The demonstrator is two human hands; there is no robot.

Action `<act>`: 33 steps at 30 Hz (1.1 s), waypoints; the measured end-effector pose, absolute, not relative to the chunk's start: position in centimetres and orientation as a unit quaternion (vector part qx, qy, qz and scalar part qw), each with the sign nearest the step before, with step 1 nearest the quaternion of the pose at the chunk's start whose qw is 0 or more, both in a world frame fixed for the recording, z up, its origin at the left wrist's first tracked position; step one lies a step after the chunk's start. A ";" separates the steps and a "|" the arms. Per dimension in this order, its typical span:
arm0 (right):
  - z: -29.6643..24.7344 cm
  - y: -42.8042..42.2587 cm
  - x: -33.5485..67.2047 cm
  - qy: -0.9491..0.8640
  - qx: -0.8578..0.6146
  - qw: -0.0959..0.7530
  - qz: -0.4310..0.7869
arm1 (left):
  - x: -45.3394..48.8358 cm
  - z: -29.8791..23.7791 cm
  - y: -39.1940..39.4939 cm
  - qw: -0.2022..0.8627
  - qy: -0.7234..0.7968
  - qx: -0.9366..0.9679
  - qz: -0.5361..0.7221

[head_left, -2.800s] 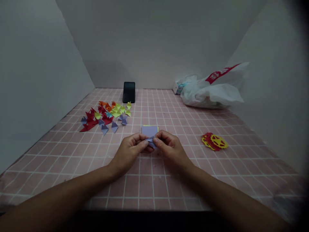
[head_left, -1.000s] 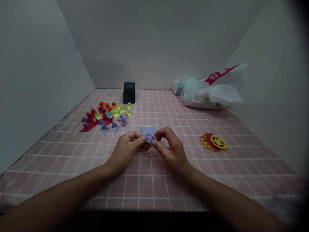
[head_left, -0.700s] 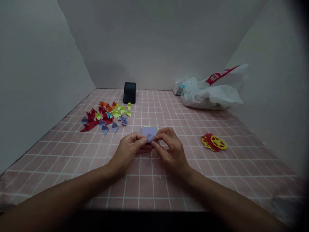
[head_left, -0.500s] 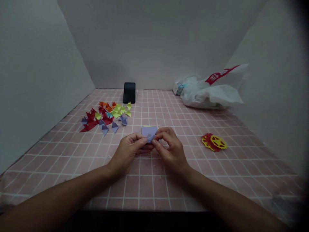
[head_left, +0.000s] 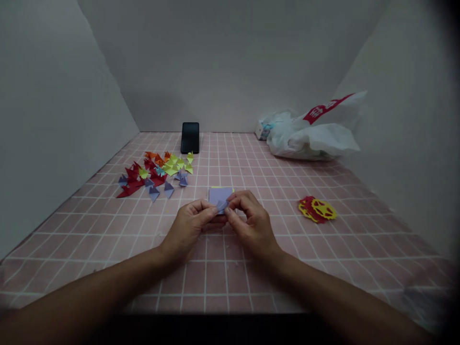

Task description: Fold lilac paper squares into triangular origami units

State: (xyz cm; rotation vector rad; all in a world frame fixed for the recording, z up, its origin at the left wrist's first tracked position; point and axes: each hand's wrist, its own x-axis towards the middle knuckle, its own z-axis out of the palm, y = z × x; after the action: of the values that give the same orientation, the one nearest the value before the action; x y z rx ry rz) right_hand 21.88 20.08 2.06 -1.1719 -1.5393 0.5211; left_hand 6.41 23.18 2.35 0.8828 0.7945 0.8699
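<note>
Between my two hands is a small folded piece of purple paper (head_left: pixel 222 206). My left hand (head_left: pixel 192 223) is closed, pinching the paper's left side between thumb and fingers. On the paper's right side, my right hand (head_left: pixel 251 220) is closed in a pinch with thumb and forefinger. Just behind the fingertips lies a stack of square paper sheets (head_left: pixel 220 193), purple on top with a yellow edge showing. Its near part is hidden by my hands and the folded paper.
Several folded paper figures (head_left: pixel 157 173) in red, orange, yellow, purple and blue lie at the left. A dark phone (head_left: pixel 190 138) leans at the back. Red and yellow gear-shaped cutouts (head_left: pixel 318 209) lie at the right, with a white plastic bag (head_left: pixel 312 136) behind, on the checked tablecloth (head_left: pixel 251 273).
The whole view has shifted slightly. Both hands keep their pinch on the purple paper, and the right fingertips have moved a little against it.
</note>
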 end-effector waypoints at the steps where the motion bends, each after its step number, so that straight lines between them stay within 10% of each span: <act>1: 2.1 20.1 21.9 -0.646 -0.493 0.537 0.224 | 6.4 2.4 23.2 0.742 0.362 0.403 0.396; 33: 1.7 20.2 21.8 -0.569 -0.505 0.566 0.318 | 6.6 2.2 23.0 0.717 0.377 0.414 0.415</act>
State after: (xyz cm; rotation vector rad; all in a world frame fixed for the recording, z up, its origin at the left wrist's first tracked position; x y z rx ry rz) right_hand 21.82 20.22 1.75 -1.1886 -1.3373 0.7471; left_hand 6.61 22.95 2.15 0.9161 0.8346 0.9183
